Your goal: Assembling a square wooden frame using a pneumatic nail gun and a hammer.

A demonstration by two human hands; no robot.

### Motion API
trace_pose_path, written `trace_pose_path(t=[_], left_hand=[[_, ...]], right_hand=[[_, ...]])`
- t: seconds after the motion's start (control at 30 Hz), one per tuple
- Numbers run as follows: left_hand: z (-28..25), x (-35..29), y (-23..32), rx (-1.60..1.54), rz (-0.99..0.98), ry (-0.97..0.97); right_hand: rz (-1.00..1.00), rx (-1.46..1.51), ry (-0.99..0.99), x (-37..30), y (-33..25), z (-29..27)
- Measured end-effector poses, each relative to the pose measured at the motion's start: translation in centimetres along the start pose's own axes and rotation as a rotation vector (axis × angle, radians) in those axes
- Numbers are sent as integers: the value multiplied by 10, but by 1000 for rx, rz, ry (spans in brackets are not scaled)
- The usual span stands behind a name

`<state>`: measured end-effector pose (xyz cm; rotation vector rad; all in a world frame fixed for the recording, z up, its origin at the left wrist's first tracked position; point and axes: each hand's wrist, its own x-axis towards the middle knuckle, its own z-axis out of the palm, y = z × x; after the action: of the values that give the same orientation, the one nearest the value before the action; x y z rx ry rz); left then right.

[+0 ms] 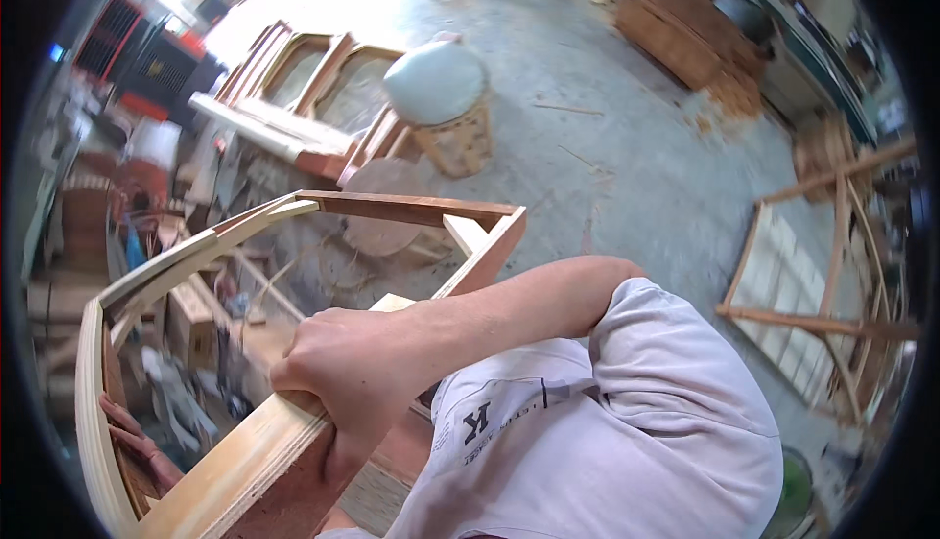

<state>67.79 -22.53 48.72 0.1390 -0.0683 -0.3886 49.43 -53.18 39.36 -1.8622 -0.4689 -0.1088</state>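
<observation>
In the head view, the wooden frame [401, 207] is before the person's torso [558, 451], above the floor [627, 167]. The right hand [348, 358] has its grip clasped over the pale near rail [230, 461]; the left hand [143, 449] lies against the inner left side, its grip impossible to tell. The step in hand seems to be steadying the frame; the next move calls for even support from both hands.

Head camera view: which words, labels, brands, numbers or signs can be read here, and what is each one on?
White short-sleeved fabric shirt: dark printed lettering, one large character and smaller lettering; wording not copied here.
Black boxy equipment with red edges, upper left: any markings are too small and blurred to read.
Pale-and-brown angular wooden frame: no lettering visible.
</observation>
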Motion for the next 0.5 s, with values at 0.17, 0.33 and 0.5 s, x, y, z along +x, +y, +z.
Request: trace_pose_path(t=[0.17, 0.33, 0.5], left_hand=[[16, 112, -123, -71, -331, -133], [22, 232, -243, -203, -593, -247], [38, 314, -324, -263, -711, -375]], right_hand=[[3, -134, 323, -54, 28, -70], [13, -226, 531, -80, 54, -161], [31, -293, 603, -89, 82, -269]])
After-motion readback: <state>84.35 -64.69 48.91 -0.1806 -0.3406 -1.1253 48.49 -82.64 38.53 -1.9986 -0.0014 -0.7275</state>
